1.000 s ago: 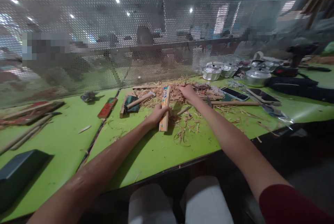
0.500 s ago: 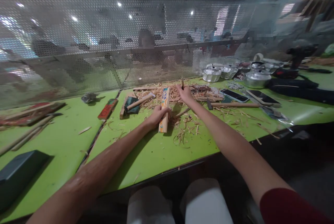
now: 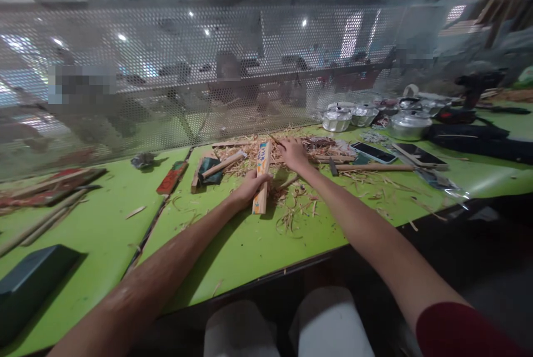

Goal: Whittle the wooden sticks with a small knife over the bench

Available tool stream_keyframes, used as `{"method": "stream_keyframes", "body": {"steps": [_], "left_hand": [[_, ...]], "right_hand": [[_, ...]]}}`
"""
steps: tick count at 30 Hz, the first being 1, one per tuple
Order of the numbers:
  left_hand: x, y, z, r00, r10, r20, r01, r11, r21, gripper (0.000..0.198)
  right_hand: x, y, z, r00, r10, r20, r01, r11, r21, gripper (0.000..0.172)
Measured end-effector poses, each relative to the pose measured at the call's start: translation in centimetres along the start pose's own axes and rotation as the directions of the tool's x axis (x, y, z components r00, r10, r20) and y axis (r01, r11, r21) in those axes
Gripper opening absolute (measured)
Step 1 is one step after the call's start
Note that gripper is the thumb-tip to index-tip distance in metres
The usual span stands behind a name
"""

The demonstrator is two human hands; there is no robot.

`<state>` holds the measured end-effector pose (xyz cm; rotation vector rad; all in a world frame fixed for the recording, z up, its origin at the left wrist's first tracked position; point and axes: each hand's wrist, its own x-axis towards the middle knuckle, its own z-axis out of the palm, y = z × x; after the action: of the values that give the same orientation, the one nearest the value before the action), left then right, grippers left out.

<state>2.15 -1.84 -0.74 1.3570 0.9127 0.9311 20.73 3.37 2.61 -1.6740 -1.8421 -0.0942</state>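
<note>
My left hand [image 3: 250,186] is closed around the lower half of a wooden block [image 3: 261,165], which has blue and orange painted marks and points away from me. Just right of the block's far end is my right hand [image 3: 293,152], its fingers bent around a thin, dark, stick-like tool [image 3: 275,140]. The tool slants up and left; its kind is too small to make out. Wood shavings [image 3: 291,215] lie beneath and around both hands. A hammer [image 3: 366,167] rests to the right of my right hand.
A perforated metal screen [image 3: 166,96] stands along the green table's [image 3: 233,268] back. Two phones [image 3: 373,152] and several foil-like metal pots [image 3: 336,118] sit at right. At left lie a red block [image 3: 171,178], wooden sticks [image 3: 45,215] and a dark green box [image 3: 37,279].
My right hand has turned over the far end of the block, and the thin tool has tipped from upright to slanting left. My left hand holds the block in nearly the same place.
</note>
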Motion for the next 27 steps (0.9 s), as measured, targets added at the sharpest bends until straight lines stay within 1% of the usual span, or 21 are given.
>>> {"method": "stream_keyframes", "body": {"steps": [3,7,10,14,16,18,22,27], "left_hand": [[-0.1,0.1,-0.1,1.000,0.005,-0.004,-0.005,1.000,0.030,0.026],[-0.2,0.3,-0.1,1.000,-0.012,0.021,0.011,0.999,0.036,0.027],[-0.3,0.5,0.0,0.999,-0.019,0.034,0.018,0.999,0.034,0.027],[-0.3,0.6,0.1,1.000,-0.012,0.010,0.011,1.000,0.029,0.027],[-0.4,0.6,0.1,1.000,0.001,0.010,-0.001,1.000,0.028,0.029],[-0.4,0.6,0.1,1.000,0.007,0.015,-0.008,1.000,0.024,0.031],[-0.4,0.6,0.1,0.999,-0.016,0.029,0.015,0.999,0.032,0.031],[-0.5,0.7,0.0,1.000,-0.019,0.023,0.018,0.999,0.051,0.029]], "right_hand": [[-0.6,-0.3,-0.8,0.999,-0.004,-0.032,0.000,0.994,-0.111,0.037],[-1.0,-0.4,-1.5,0.998,-0.026,-0.049,0.017,0.983,-0.182,0.034],[-1.0,-0.5,-1.9,0.997,-0.053,-0.063,0.042,0.985,-0.168,0.035],[-1.0,-0.7,-2.4,0.998,-0.024,-0.057,0.016,0.990,-0.141,0.038],[-1.1,-0.7,-2.6,0.997,-0.018,-0.076,0.007,0.990,-0.139,0.039],[-1.1,-0.7,-2.7,0.993,-0.032,-0.112,0.015,0.990,-0.142,0.040],[-1.1,-0.6,-2.7,0.980,-0.071,-0.187,0.039,0.985,-0.170,0.039],[-1.1,-0.3,-2.8,0.977,-0.111,-0.184,0.069,0.973,-0.218,0.038]]}}
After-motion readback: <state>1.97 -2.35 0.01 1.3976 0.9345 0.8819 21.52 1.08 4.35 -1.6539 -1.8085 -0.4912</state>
